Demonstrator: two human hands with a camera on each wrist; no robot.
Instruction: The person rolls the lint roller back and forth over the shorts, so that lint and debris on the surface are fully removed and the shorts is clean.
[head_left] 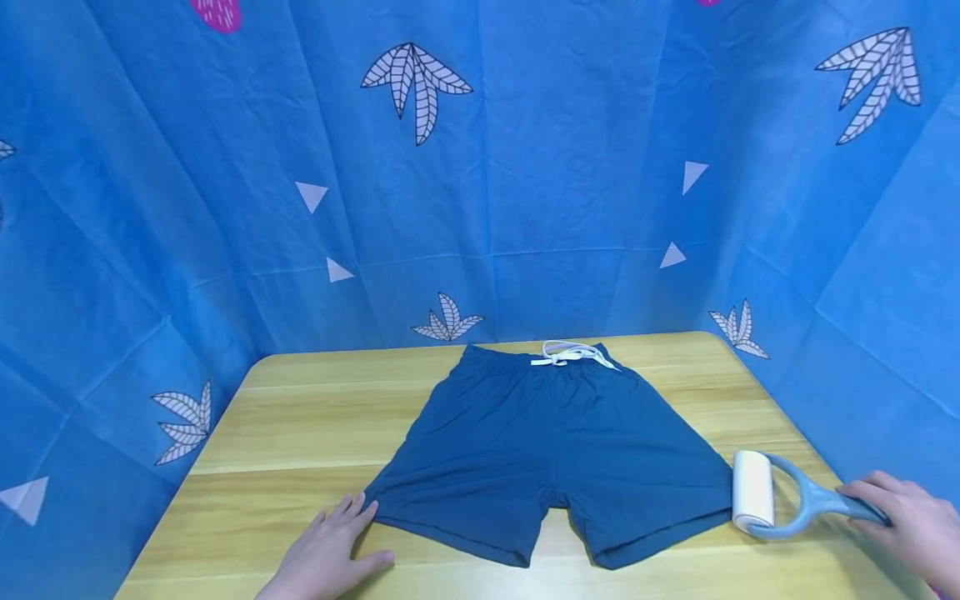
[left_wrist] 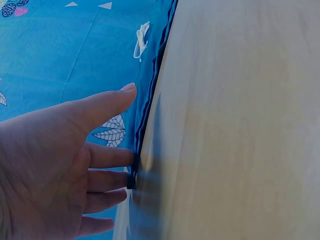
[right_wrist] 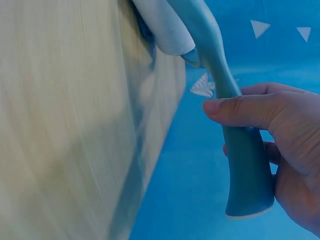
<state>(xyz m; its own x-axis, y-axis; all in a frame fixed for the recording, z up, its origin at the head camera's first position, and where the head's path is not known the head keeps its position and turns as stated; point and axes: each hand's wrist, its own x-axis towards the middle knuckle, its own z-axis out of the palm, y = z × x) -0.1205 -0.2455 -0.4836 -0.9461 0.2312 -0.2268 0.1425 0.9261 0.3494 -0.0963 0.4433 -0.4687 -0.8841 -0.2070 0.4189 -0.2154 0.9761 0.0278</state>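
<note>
A pair of dark blue shorts (head_left: 555, 450) lies spread on the table, waistband toward the back, with a white drawstring (head_left: 573, 354) tied at the waist. My left hand (head_left: 330, 546) touches the hem corner of the left leg with its fingertips. In the left wrist view the left hand (left_wrist: 60, 160) has its fingers extended and its thumb apart. My right hand (head_left: 907, 521) grips the blue-grey handle of a lint roller (head_left: 813, 500). Its white roll (head_left: 752, 490) is at the outer edge of the right leg. In the right wrist view, thumb and fingers wrap the handle (right_wrist: 245, 160).
The wooden table (head_left: 300, 425) has rounded back corners. A blue cloth (head_left: 480, 167) with leaf and triangle prints hangs behind it and along both sides, close to the table's edges.
</note>
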